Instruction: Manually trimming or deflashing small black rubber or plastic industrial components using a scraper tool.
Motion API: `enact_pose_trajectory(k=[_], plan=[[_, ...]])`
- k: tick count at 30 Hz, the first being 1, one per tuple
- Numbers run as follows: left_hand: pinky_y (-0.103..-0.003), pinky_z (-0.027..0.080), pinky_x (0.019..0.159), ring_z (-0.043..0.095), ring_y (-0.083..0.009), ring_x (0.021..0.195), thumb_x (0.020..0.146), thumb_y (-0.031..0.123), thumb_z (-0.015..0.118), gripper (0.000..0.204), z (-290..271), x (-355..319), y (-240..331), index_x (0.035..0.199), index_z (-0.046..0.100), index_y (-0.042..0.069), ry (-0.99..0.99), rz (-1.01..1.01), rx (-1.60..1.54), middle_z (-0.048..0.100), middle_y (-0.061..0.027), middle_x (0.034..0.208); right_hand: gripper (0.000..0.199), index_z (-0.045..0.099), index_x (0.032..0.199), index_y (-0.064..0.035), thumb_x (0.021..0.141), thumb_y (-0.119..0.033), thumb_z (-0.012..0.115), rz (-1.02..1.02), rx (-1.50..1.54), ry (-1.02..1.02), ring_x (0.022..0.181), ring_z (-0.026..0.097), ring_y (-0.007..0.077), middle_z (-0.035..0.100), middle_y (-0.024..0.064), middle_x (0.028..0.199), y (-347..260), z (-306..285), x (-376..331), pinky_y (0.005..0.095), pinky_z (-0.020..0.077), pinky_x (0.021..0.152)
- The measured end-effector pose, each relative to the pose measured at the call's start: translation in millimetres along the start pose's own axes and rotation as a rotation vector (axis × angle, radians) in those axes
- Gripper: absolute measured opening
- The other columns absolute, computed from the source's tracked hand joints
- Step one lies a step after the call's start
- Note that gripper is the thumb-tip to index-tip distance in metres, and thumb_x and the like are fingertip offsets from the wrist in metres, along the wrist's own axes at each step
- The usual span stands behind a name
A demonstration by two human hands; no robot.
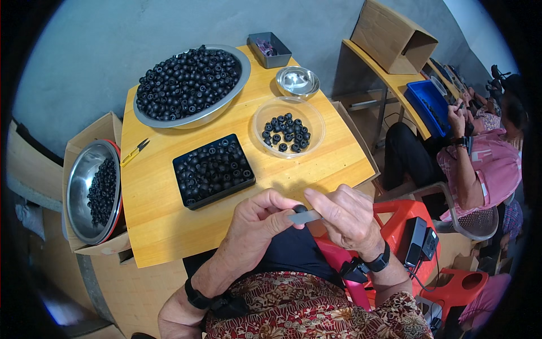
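Note:
Close to my body, just past the table's near edge, my left hand (255, 219) pinches a small round black part (299, 208) between thumb and fingers. My right hand (349, 219) is closed on a flat grey metal blade (305, 217), whose end lies against the part. The blade's grip is hidden in my fingers. Beyond my left hand stands a black rectangular tray (221, 199) full of similar black parts. Further off, a clear plastic bowl (318, 125) holds several more loose ones.
A large metal basin (244, 79) heaped with black parts fills the table's far left. Yellow thread snips (134, 152) lie near the left edge. Behind are a small metal bowl (297, 81) and a grey bin (276, 59). Another basin (79, 186) stands left. A red stool (395, 217) and co-worker (480, 164) are right.

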State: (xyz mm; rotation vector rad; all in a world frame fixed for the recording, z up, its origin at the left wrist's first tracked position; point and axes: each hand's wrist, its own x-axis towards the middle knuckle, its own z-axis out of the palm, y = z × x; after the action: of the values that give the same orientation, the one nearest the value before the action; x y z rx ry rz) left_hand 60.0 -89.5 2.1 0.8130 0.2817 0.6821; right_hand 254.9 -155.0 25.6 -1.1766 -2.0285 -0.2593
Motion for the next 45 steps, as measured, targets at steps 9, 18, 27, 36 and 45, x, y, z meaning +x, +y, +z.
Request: enact_pose_trajectory(k=[9, 18, 27, 36, 45], plan=[[-0.029, 0.053, 0.082, 0.066, -0.0158, 0.087, 0.092, 0.010, 0.067, 0.012, 6.0, -0.6, 4.6, 0.099, 0.063, 0.001, -0.001, 0.007, 0.082, 0.068, -0.0097, 0.094, 0.041, 0.067, 0.113, 0.0014, 0.073, -0.001, 0.069, 0.098, -0.030, -0.038, 0.053, 0.053, 0.0201, 0.054, 0.0064, 0.065, 14.0, 9.2, -9.8, 0.0331, 0.0445, 0.049], [-0.028, 0.053, 0.087, 0.066, -0.0141, 0.091, 0.092, 0.007, 0.067, 0.015, 2.8, 1.9, 2.1, 0.105, 0.065, 0.001, 0.022, 0.018, -0.036, 0.070, -0.0088, 0.099, 0.037, 0.070, 0.109, -0.0015, 0.072, 0.002, 0.074, 0.285, 0.208, 0.163, 0.062, 0.062, 0.0214, 0.065, 0.0091, 0.077, -8.9, -6.1, -1.0, 0.0311, 0.0486, 0.056], [-0.030, 0.054, 0.087, 0.066, -0.0137, 0.094, 0.091, 0.008, 0.068, 0.010, 6.2, 0.5, 0.4, 0.100, 0.065, 0.006, 0.085, -0.014, -0.119, 0.068, -0.0052, 0.098, 0.044, 0.072, 0.111, -0.0042, 0.067, -0.004, 0.076, 0.138, 0.262, 0.113, 0.065, 0.062, 0.0192, 0.065, 0.0050, 0.080, -11.9, 6.7, 4.0, 0.0302, 0.0508, 0.057], [-0.027, 0.051, 0.085, 0.064, -0.0098, 0.092, 0.091, 0.008, 0.068, 0.011, 4.3, -1.2, -0.9, 0.102, 0.065, 0.006, 0.079, -0.063, -0.139, 0.067, -0.0025, 0.099, 0.047, 0.068, 0.112, -0.0014, 0.066, -0.008, 0.077, 0.056, 0.047, 0.044, 0.064, 0.060, 0.0201, 0.065, 0.0061, 0.081, -15.2, 8.1, 9.3, 0.0312, 0.0490, 0.054], [-0.026, 0.050, 0.086, 0.063, -0.0099, 0.092, 0.093, 0.014, 0.067, 0.019, 4.0, 1.0, 1.2, 0.109, 0.065, 0.003, 0.159, -0.118, 0.010, 0.067, -0.0014, 0.099, 0.047, 0.069, 0.111, -0.0017, 0.066, -0.008, 0.077, 0.027, 0.036, 0.028, 0.063, 0.058, 0.0198, 0.064, 0.0061, 0.083, -10.1, 10.4, 5.4, 0.0307, 0.0480, 0.054]])
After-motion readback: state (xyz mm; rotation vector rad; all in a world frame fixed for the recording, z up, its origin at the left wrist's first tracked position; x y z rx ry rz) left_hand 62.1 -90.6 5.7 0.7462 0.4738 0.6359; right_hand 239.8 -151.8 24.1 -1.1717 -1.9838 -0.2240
